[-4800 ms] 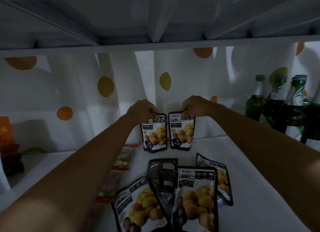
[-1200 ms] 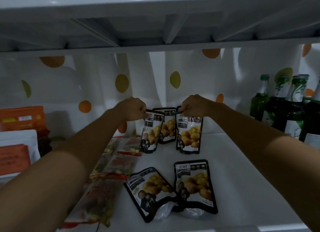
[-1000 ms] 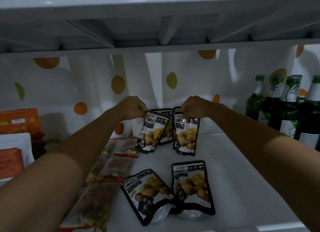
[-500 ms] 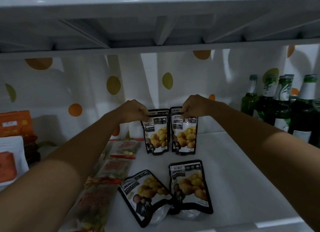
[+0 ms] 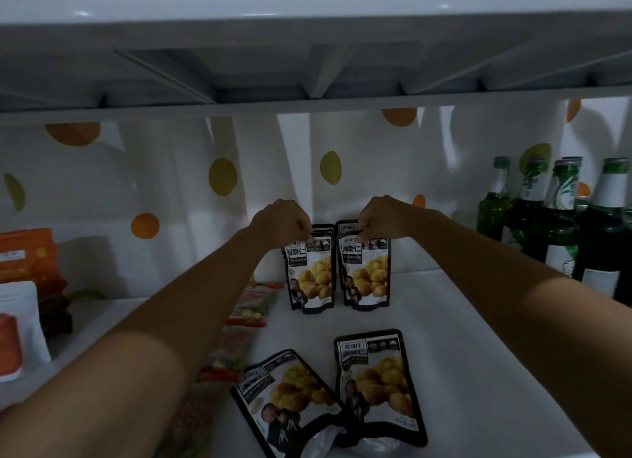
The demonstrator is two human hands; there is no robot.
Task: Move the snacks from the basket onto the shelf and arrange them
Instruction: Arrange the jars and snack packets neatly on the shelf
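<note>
Two black chestnut snack pouches stand upright side by side at the back of the white shelf [image 5: 461, 321]. My left hand [image 5: 282, 223] pinches the top edge of the left pouch [image 5: 312, 276]. My right hand [image 5: 379, 220] pinches the top of the right pouch [image 5: 367, 273]. Behind each, the top of another identical pouch shows. Two more pouches lie flat near the shelf's front, one tilted [image 5: 290, 399] and one straighter [image 5: 376, 382]. No basket is in view.
Green glass bottles [image 5: 561, 225] stand in a group at the right. Red and clear snack packets [image 5: 246, 314] lie in a row under my left forearm. Orange and white bags [image 5: 20, 307] sit at the far left. A dotted curtain [image 5: 222, 177] hangs behind; the upper shelf [image 5: 307, 64] is close overhead.
Earlier, only two pouches stood at the back and several lay flat. Since about a second ago, both held pouches have been turned from tilted to upright and square in front of the back pair.
</note>
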